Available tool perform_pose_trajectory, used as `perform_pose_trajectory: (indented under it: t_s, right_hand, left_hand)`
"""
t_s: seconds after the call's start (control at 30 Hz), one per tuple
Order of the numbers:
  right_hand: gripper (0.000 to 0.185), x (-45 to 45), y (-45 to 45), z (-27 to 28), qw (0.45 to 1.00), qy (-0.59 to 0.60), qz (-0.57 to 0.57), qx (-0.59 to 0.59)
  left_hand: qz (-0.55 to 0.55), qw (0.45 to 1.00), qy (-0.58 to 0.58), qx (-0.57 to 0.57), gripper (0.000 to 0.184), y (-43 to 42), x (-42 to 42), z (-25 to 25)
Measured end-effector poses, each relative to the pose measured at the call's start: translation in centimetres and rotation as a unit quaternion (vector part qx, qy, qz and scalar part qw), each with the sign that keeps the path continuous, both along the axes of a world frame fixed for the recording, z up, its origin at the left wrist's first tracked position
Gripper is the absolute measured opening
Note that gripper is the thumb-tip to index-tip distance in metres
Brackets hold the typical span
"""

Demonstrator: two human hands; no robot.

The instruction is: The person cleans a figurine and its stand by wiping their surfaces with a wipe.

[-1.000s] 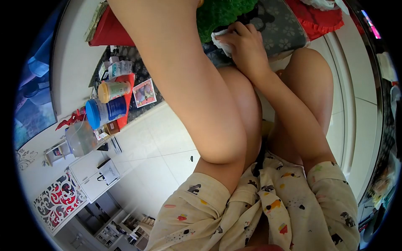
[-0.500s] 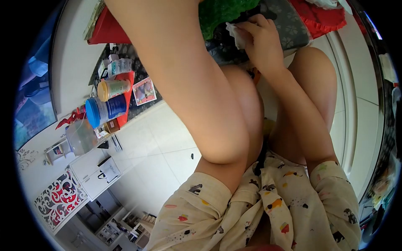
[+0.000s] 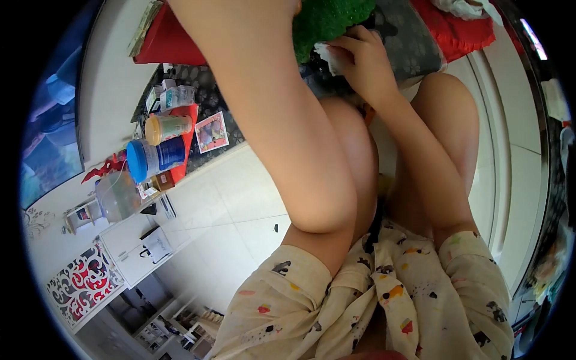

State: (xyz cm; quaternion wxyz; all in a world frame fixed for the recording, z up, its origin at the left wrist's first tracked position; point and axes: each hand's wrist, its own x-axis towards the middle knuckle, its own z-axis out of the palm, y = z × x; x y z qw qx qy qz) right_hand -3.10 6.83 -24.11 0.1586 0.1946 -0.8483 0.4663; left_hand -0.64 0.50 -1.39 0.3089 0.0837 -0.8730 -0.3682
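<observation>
Your right hand (image 3: 369, 66) has its fingers closed on a white wad (image 3: 327, 58), perhaps tissue, just beside the lower edge of the green bumpy thing (image 3: 330, 24). Your left arm (image 3: 258, 90) goes past the top edge, so I cannot tell how the left hand stands. The wad seems light, soft and easy to tear; pinch it in its thick middle. Around it is the dark flowered cover (image 3: 411, 42), then the red cloth (image 3: 462, 39).
</observation>
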Motion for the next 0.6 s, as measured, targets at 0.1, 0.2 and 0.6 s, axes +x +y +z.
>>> perform_pose_trajectory:
  t_s: [0.1, 0.2, 0.6]
  right_hand:
    - [0.017, -1.2, 1.0, 0.1, 0.998, -0.015, 0.037, -0.056]
    - [0.015, -1.5, 1.6, 0.4, 0.998, -0.024, -0.006, -0.05]
    - [0.014, -2.2, 2.7, 1.8, 0.991, -0.078, -0.024, -0.106]
  left_hand:
    - [0.024, 0.999, -0.014, 0.034, 0.031, 0.7, 0.3, 0.9]
    - [-0.007, 0.996, 0.027, 0.08, 0.031, 0.1, 0.8, 0.5]
    - [-0.066, 0.977, 0.048, 0.198, 0.039, -6.6, 0.4, -1.4]
